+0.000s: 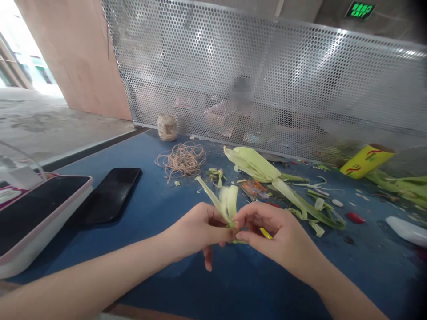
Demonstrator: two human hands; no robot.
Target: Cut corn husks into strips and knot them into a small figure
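Note:
Between my hands is a bundle of pale green corn husk strips, gathered at its lower end, with loops and a pointed strip standing up. My left hand pinches the gathered end between thumb and fingers. From the other side, my right hand closes its fingertips on the same spot. A small yellow piece shows beside my right fingers; whether they hold it I cannot tell. Just beyond lies a larger corn husk, with long loose strips trailing to the right.
A heap of brown twine and a wrapped roll sit at the back left. Left are a black phone and a white-edged device. Right are a yellow tube, a red piece and a white object. A perforated metal screen stands behind.

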